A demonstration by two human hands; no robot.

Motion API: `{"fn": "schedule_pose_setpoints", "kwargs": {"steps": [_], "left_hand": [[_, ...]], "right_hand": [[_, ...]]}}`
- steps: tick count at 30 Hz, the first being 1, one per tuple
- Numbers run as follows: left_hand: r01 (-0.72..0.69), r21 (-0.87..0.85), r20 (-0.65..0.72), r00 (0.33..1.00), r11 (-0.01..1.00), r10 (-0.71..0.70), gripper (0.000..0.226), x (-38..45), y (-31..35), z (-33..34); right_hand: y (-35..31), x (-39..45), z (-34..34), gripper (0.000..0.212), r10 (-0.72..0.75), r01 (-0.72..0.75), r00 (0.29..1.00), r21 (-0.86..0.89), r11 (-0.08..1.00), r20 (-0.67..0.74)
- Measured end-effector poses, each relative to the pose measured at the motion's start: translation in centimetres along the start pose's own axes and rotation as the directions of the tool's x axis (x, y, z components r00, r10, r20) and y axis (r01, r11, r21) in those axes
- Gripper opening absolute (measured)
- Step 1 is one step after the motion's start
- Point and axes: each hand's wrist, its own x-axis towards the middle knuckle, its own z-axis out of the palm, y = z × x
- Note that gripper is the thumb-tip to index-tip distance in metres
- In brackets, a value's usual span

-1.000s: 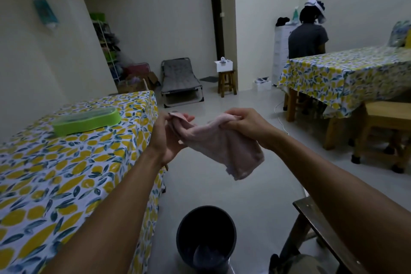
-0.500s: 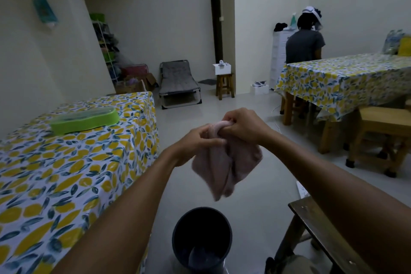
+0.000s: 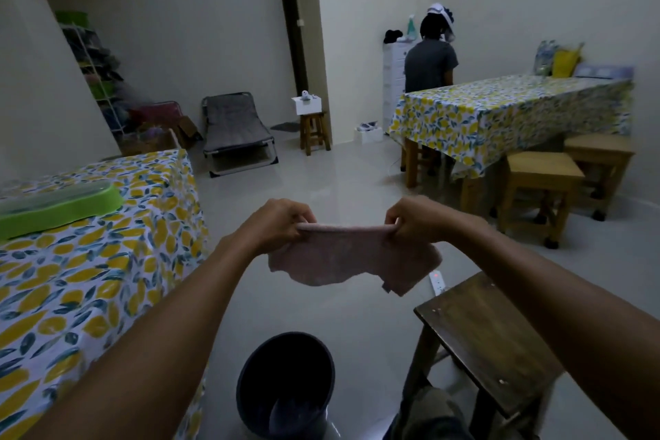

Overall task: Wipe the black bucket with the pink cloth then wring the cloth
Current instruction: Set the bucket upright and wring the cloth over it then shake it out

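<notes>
The pink cloth (image 3: 351,255) hangs spread out in the air at mid-frame, its top edge pulled taut. My left hand (image 3: 276,223) pinches the cloth's upper left corner and my right hand (image 3: 416,220) pinches the upper right corner. The black bucket (image 3: 285,384) stands upright on the floor well below the cloth, near the bottom of the view, apart from both hands. Its inside looks dark with a pale patch at the bottom.
A table with a lemon-print cover (image 3: 89,261) and a green tray (image 3: 60,205) is at my left. A dark wooden stool (image 3: 489,339) stands at my right, beside the bucket. A power strip (image 3: 437,280) lies on the floor. A person (image 3: 430,61) stands at the far table.
My hands have moved apart, and the cloth went from a bunched hanging lump to a sheet stretched between them. The view has tilted slightly downward.
</notes>
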Motion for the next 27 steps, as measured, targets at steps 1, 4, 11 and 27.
{"fn": "schedule_pose_setpoints", "kwargs": {"steps": [1,4,11,27], "left_hand": [[-0.017,0.000,0.013,1.000,1.000,0.017,0.019,0.6,0.3,0.7],[-0.072,-0.014,0.059,0.996,0.997,0.073,0.015,2.3,1.6,3.5],[-0.135,-0.131,0.179,0.971,0.982,0.158,0.015,6.5,7.0,12.0],[-0.171,0.049,0.302,0.942,0.984,0.148,0.022,17.9,11.6,29.7]], "right_hand": [[1.3,-0.8,0.3,0.017,0.034,-0.034,0.999,0.005,0.999,0.009],[5.7,-3.7,1.3,0.020,0.114,-0.114,0.993,0.036,0.993,0.004],[14.2,-11.9,5.5,0.023,0.304,-0.296,0.952,0.170,0.940,-0.024],[27.0,-13.7,18.1,0.008,0.596,-0.581,0.802,0.282,0.764,0.038]]}}
